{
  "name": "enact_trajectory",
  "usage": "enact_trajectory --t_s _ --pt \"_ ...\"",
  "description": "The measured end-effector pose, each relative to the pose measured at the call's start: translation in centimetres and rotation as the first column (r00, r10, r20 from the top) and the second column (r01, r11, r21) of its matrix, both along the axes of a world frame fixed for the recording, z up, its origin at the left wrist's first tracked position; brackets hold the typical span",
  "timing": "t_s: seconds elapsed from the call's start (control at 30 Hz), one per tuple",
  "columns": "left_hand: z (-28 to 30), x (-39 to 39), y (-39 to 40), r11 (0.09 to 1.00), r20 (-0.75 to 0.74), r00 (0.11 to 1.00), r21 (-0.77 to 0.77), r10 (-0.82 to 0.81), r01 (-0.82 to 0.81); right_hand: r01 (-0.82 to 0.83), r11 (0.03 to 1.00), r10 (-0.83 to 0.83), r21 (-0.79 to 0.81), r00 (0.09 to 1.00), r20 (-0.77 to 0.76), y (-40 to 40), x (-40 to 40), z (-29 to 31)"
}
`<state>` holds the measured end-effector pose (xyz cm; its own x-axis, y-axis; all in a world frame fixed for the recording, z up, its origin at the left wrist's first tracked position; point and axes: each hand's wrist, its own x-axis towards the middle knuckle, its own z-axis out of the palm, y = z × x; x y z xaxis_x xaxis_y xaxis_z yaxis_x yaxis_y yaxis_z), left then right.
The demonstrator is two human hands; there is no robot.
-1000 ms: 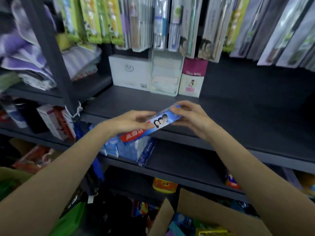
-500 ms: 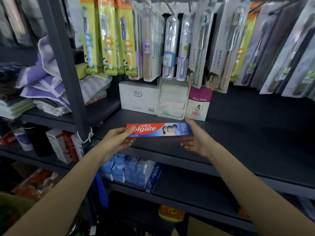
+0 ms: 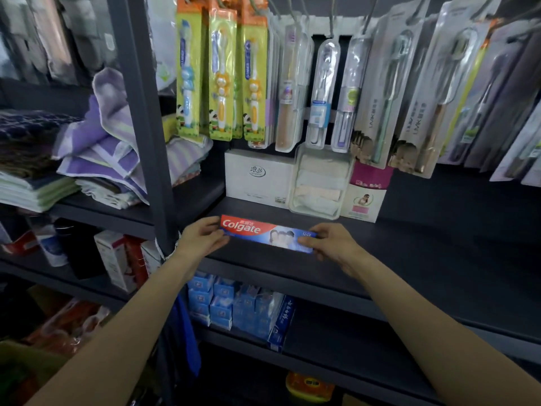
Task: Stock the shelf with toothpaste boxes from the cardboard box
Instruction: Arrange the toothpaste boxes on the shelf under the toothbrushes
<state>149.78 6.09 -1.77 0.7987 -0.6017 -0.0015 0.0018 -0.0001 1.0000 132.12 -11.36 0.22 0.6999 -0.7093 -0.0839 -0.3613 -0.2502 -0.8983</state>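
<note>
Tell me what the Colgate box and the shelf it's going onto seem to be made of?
The toothpaste box looks like thin printed cardboard with a glossy coat: sharp folded edges and a slight sheen. The shelf looks like dark painted metal with a matte finish, judging by its thin board and upright post, though coated wood is possible.

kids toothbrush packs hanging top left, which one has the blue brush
The leftmost kids toothbrush pack: its brush has a blue character handle, while the two packs to its right hold orange ones.
</note>
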Motion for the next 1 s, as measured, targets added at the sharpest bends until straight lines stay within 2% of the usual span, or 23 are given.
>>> enact_trajectory --t_s 0.1,0.27,0.47,0.67,0.73,0.8,0.9,1.0 --pt "-0.9 1.3 -0.2 0.990 0.114 0.991 0.117 0.067 -0.080 0.032 0.994 -0.034 -0.100 0.999 -0.015 0.1 3.2 -1.3" --pt "-3.0 3.2 0.4 0.938 0.292 0.956 0.332 0.001 -0.102 -0.011 0.976 0.000 -0.216 0.999 -0.054 0.2 8.3 -2.9" --pt "-4.2 3.5 0.9 0.915 0.269 0.961 0.401 -0.067 -0.049 -0.044 0.969 0.006 -0.242 0.988 -0.157 -0.7 11.7 -3.6" --pt "-4.4 3.4 0.9 0.883 0.326 0.940 0.466 -0.106 -0.062 -0.040 0.950 -0.039 -0.309 0.968 -0.246 -0.9 11.8 -3.3" --pt "-3.9 2.9 0.7 0.861 0.386 0.915 0.498 -0.116 -0.101 -0.023 0.943 -0.068 -0.331 0.963 -0.260 -0.6 11.1 -3.0" --pt "-3.3 1.7 0.4 0.853 0.478 0.870 0.498 -0.117 -0.159 0.014 0.918 -0.101 -0.396 0.974 -0.201 0.1 9.7 -2.4" --pt "-3.4 -2.1 0.1 0.903 0.593 0.798 0.395 -0.110 -0.169 0.026 0.882 -0.050 -0.471 0.998 -0.040 2.5 5.4 -1.7" --pt "-6.0 -7.8 -0.4 0.932 0.645 0.716 0.363 -0.267 0.020 -0.049 0.854 0.072 -0.518 0.997 0.025 5.6 -0.7 -2.9"
